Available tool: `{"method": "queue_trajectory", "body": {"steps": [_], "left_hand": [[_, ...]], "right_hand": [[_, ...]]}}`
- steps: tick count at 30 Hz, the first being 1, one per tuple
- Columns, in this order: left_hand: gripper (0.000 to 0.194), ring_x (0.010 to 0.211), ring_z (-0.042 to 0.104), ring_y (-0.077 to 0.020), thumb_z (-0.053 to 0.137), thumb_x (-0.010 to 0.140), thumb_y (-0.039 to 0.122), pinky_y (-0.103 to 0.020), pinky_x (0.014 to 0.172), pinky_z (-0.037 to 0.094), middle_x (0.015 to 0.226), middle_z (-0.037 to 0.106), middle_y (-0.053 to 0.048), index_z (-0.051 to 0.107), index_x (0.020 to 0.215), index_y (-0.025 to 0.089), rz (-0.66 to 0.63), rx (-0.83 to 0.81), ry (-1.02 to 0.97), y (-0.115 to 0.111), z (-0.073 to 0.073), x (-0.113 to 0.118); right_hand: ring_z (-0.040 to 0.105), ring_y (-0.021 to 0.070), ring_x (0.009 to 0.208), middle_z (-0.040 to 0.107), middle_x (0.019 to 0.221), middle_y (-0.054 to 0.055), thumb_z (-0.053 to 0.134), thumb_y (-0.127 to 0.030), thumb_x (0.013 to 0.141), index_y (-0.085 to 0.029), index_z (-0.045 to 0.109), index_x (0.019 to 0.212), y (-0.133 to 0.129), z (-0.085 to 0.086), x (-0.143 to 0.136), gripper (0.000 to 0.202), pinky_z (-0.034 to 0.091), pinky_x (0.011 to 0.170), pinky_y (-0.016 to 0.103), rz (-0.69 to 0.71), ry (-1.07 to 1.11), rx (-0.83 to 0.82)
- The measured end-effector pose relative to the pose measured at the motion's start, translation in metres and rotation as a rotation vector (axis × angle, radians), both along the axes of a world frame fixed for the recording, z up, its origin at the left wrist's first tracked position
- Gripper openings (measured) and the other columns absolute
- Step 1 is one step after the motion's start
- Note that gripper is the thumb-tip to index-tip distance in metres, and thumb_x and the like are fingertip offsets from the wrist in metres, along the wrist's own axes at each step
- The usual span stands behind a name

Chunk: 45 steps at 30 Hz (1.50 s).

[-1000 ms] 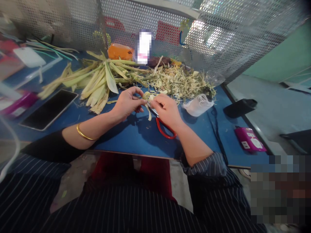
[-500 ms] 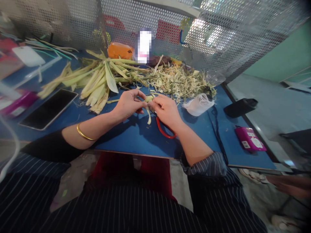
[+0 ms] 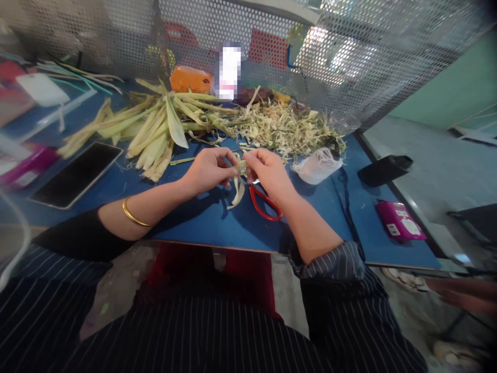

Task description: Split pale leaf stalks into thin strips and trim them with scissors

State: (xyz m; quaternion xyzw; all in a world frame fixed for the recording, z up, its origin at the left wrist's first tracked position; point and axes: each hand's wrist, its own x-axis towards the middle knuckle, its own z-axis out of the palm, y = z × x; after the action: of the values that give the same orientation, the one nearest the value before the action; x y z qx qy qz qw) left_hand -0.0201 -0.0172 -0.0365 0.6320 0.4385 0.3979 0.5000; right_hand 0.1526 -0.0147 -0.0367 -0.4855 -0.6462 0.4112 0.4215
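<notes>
Between my two hands is a small piece of pale green corn husk (image 3: 241,167), with a loose strip hanging below it. My left hand (image 3: 214,168) pinches its left side between thumb and fingers. On the other side, my right hand (image 3: 267,171) grips it with the fingertips. Red-handled scissors (image 3: 265,203) lie on the blue table just under my right hand, their blades mostly hidden by it. A bundle of corn husks (image 3: 155,127) rests beyond my left hand. Behind my right hand spreads a heap of shredded husk (image 3: 285,127).
A smartphone (image 3: 77,173) lies at the left. Right of my hands sit a ball of white string (image 3: 319,166), a black cylindrical object (image 3: 385,170) and a purple packet (image 3: 400,221). A perforated metal screen (image 3: 267,52) borders the table's back. Someone's foot shows at the lower right.
My right hand has shifted slightly up, exposing more of the scissors' handles. The hanging husk strip has swung and looks longer. Both hands still hold the piece.
</notes>
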Motion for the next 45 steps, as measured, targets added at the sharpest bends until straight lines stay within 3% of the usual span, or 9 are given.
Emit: {"method": "queue_trajectory", "body": {"steps": [4,9,11,14,19,22,25,32,45], "left_hand": [[0.022,0.041,0.055,-0.0082,0.075,0.067,0.016,-0.02,0.043,0.045,0.059,0.064,0.001,0.059,0.082,0.015,0.138,-0.174,-0.21,0.007,0.005,-0.003],[0.019,0.042,0.052,-0.0047,0.074,0.065,0.01,-0.016,0.042,0.04,0.058,0.06,0.004,0.058,0.076,0.014,0.147,-0.371,-0.43,0.015,0.007,-0.009],[0.019,0.044,0.052,-0.0043,0.074,0.065,0.01,-0.015,0.042,0.04,0.058,0.059,0.004,0.058,0.074,0.014,0.142,-0.42,-0.446,0.015,0.007,-0.01],[0.017,0.042,0.052,-0.0051,0.074,0.066,0.012,-0.016,0.041,0.04,0.058,0.061,0.003,0.059,0.075,0.014,0.137,-0.362,-0.41,0.014,0.005,-0.008],[0.019,0.042,0.054,-0.0065,0.076,0.066,0.015,-0.019,0.044,0.045,0.062,0.065,0.0,0.063,0.08,0.012,0.149,-0.162,-0.253,0.008,0.001,-0.003],[0.019,0.044,0.054,-0.0062,0.075,0.067,0.016,-0.019,0.046,0.046,0.064,0.066,-0.002,0.066,0.082,0.01,0.15,-0.133,-0.202,0.005,0.0,0.0],[0.017,0.045,0.055,-0.0059,0.073,0.068,0.015,-0.019,0.047,0.047,0.067,0.068,-0.003,0.067,0.083,0.01,0.163,-0.128,-0.209,0.005,0.001,0.0],[0.012,0.044,0.054,-0.0054,0.073,0.069,0.017,-0.018,0.043,0.044,0.062,0.062,0.0,0.065,0.074,0.01,0.186,-0.169,-0.29,0.008,0.0,-0.002],[0.018,0.048,0.055,-0.0072,0.077,0.066,0.02,-0.02,0.05,0.048,0.061,0.064,-0.001,0.069,0.079,0.011,0.153,-0.045,-0.114,0.003,0.004,-0.001]], "right_hand": [[0.058,0.0133,0.066,0.06,0.076,0.0,0.053,-0.027,0.09,-0.022,0.06,0.085,-0.002,0.008,0.009,0.01,0.045,0.064,0.028,-0.098,-0.274,0.479],[0.059,0.0174,0.091,0.063,0.1,0.006,0.046,-0.02,0.092,-0.025,0.069,0.094,-0.002,0.017,0.017,0.024,0.045,0.077,0.03,0.157,-0.605,0.789],[0.059,0.0172,0.088,0.063,0.097,0.005,0.048,-0.022,0.091,-0.025,0.07,0.091,-0.001,0.018,0.017,0.022,0.046,0.076,0.031,0.22,-0.611,0.791],[0.06,0.0165,0.087,0.063,0.092,0.004,0.056,-0.028,0.089,-0.023,0.069,0.083,-0.001,0.016,0.014,0.016,0.047,0.077,0.031,0.185,-0.406,0.714],[0.057,0.0101,0.059,0.06,0.071,-0.002,0.058,-0.028,0.088,-0.022,0.062,0.085,-0.003,0.006,0.001,0.008,0.047,0.062,0.026,0.044,0.074,0.31],[0.05,0.0078,0.05,0.056,0.063,-0.004,0.061,-0.027,0.085,-0.02,0.058,0.079,-0.003,0.003,-0.003,0.01,0.041,0.052,0.024,-0.027,0.179,0.186],[0.047,0.0077,0.051,0.052,0.059,-0.005,0.062,-0.025,0.083,-0.019,0.056,0.07,-0.004,0.006,-0.001,0.015,0.038,0.052,0.024,-0.043,0.076,0.222],[0.044,0.01,0.062,0.051,0.07,-0.002,0.058,-0.019,0.083,-0.019,0.054,0.07,-0.006,0.011,0.004,0.014,0.035,0.059,0.026,0.028,-0.26,0.541],[0.046,0.0113,0.064,0.053,0.071,-0.001,0.056,-0.015,0.082,-0.019,0.053,0.069,-0.006,0.009,0.005,0.014,0.034,0.06,0.027,0.027,-0.441,0.541]]}}
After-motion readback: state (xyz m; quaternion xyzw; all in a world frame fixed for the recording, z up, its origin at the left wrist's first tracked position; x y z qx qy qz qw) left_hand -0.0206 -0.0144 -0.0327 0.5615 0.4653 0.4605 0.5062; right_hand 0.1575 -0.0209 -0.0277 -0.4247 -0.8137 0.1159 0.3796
